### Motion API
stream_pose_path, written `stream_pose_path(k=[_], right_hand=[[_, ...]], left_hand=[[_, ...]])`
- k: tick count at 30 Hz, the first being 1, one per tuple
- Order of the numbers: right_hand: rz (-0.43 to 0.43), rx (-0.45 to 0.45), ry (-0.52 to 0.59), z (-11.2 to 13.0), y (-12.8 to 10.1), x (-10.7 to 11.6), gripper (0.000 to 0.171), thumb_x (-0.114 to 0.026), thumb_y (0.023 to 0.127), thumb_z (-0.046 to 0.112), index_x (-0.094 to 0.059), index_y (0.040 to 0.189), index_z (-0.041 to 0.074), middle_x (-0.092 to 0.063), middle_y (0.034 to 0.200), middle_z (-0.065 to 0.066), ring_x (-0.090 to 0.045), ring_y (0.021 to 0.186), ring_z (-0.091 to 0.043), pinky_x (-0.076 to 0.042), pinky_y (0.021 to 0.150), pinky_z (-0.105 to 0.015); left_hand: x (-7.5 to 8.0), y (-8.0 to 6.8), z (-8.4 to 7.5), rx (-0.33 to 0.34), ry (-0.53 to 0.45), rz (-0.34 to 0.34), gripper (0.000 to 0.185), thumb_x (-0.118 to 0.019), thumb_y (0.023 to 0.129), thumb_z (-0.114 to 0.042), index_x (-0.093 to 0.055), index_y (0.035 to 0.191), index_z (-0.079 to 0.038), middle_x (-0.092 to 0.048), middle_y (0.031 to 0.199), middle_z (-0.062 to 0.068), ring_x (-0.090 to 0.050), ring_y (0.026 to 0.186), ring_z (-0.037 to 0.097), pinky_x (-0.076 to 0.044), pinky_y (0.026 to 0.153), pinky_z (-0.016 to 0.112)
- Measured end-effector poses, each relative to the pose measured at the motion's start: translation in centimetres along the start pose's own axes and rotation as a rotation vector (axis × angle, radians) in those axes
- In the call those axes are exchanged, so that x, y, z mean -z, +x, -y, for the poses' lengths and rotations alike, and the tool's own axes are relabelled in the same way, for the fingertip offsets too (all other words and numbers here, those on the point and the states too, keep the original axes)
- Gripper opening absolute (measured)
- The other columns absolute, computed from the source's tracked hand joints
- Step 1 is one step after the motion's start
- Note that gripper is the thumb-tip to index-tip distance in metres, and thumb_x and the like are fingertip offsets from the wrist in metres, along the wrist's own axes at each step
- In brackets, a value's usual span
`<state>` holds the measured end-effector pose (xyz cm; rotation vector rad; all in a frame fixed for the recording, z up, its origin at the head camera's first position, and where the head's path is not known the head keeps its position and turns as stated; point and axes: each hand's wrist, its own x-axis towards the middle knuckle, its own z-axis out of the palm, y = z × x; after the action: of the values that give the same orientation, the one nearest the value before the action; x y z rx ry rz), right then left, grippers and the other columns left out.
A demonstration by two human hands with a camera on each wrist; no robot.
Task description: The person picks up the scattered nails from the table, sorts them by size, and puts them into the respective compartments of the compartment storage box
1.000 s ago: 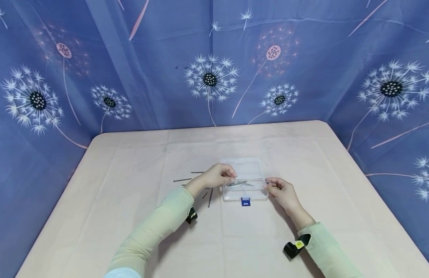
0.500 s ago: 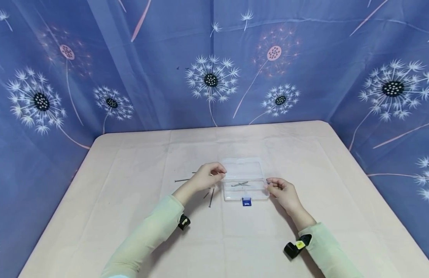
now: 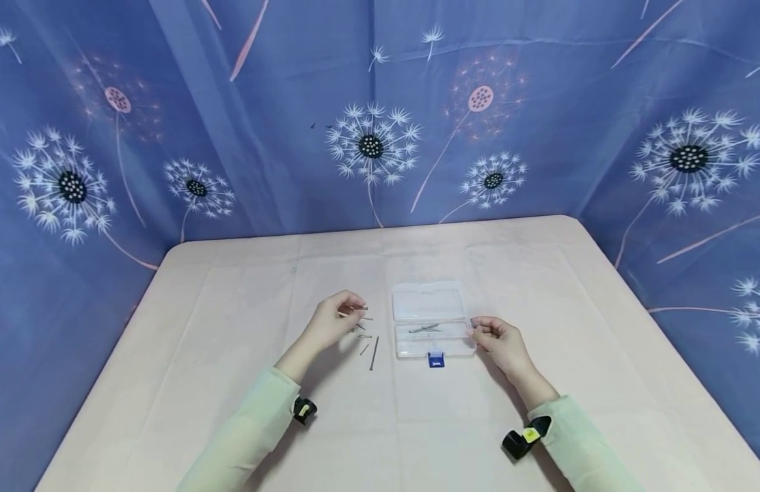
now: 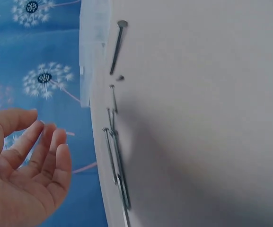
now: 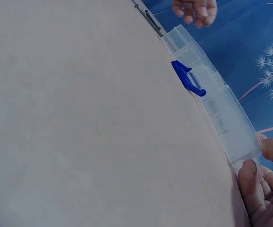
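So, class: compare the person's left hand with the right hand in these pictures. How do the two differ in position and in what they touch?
The left hand hovers over the loose nails on the table, fingers relaxed and empty in the left wrist view; the right hand rests against the right end of the clear plastic box. The left hand sits apart from the box; the right hand's fingertips touch it. Both wear pale green sleeves.

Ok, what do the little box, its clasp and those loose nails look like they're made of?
Box: clear, glossy plastic by the look; the nails inside show through its walls.
Clasp: opaque blue plastic, apparently moulded.
Loose nails: grey metal, probably steel, thin shanks with flat heads and a dull sheen.
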<state>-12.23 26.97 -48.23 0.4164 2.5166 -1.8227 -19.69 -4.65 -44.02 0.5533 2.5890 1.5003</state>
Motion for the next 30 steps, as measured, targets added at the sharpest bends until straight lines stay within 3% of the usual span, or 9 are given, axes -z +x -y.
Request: stream_pose_path(k=[11, 18, 30], right_hand=[[-0.001, -0.016, -0.007, 0.3, 0.0, 0.0, 0.038, -0.062, 0.089, 0.008, -0.054, 0.121, -0.01, -0.058, 0.09, -0.001, -0.051, 0.07, 0.0, -0.049, 0.062, -0.013], [-0.011, -0.015, -0.003, 0.4, -0.2, -0.1, 0.036, -0.062, 0.089, 0.008, -0.055, 0.12, -0.009, -0.058, 0.089, 0.0, -0.052, 0.071, -0.001, -0.05, 0.063, -0.014], [-0.007, -0.012, -0.005, 0.3, -0.4, 0.0, 0.038, -0.063, 0.088, 0.008, -0.055, 0.12, -0.01, -0.059, 0.089, -0.001, -0.051, 0.071, -0.001, -0.049, 0.062, -0.014]], left_hand=[[1.7, -1.5, 1.7, 0.023, 0.04, -0.041, 0.017, -0.065, 0.085, -0.001, -0.063, 0.1, 0.004, -0.068, 0.095, 0.014, -0.064, 0.088, 0.027, -0.053, 0.083, 0.04], [2.5, -1.8, 2.4, -0.008, 0.063, -0.017, 0.018, -0.065, 0.082, 0.002, -0.063, 0.099, 0.006, -0.067, 0.095, 0.019, -0.064, 0.086, 0.03, -0.053, 0.084, 0.043], [2.6, -2.2, 3.2, -0.01, 0.224, 0.041, 0.017, -0.067, 0.079, 0.004, -0.064, 0.096, 0.001, -0.066, 0.092, 0.011, -0.062, 0.083, 0.023, -0.053, 0.079, 0.037]])
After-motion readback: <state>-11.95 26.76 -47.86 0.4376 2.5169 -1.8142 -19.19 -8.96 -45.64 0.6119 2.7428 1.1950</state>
